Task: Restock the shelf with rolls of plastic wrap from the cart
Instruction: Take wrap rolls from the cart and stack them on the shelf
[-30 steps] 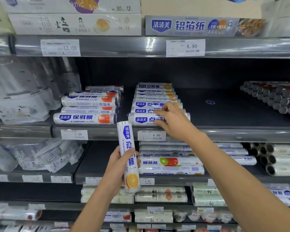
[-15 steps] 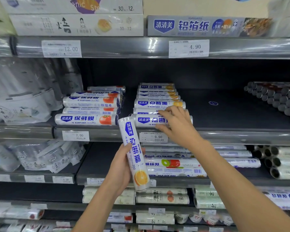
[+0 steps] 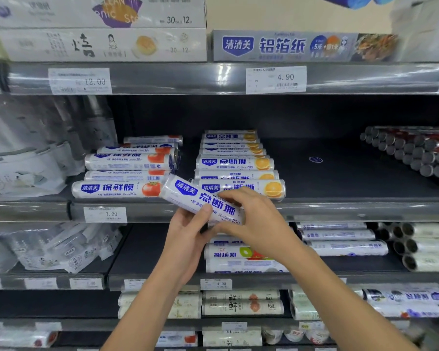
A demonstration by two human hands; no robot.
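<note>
The left hand (image 3: 185, 234) grips the roll of plastic wrap (image 3: 186, 191) from below, its thumb curled over the top at about mid-length. The right hand (image 3: 256, 221) has its fingers curled over the roll's lower right end, hiding that end. So both hands hold one roll in the air, just in front of the lip of the middle shelf (image 3: 340, 178). The roll is tilted, with its left end raised and its right end dropped.

To do this step well, the roll likely needs levelling first, so it goes in parallel to the shelf edge. Its printed face should stay forward, and its fruit end should lie to the right, like the orange-label rolls (image 3: 235, 163) stacked just behind it. The raised left end overlaps the front tomato-label roll (image 3: 117, 190) in this view. Whether they touch cannot be told, so swinging that end rightward, away from it, before pushing in seems wise.

The front orange-label roll lies close to the lip, so a new one set on top could roll off. It looks safer to seat it in a groove between two rolls, or on the bare dark shelf to the right of the stack. One hand can let go only once the roll rests steady. The cart is out of view.
</note>
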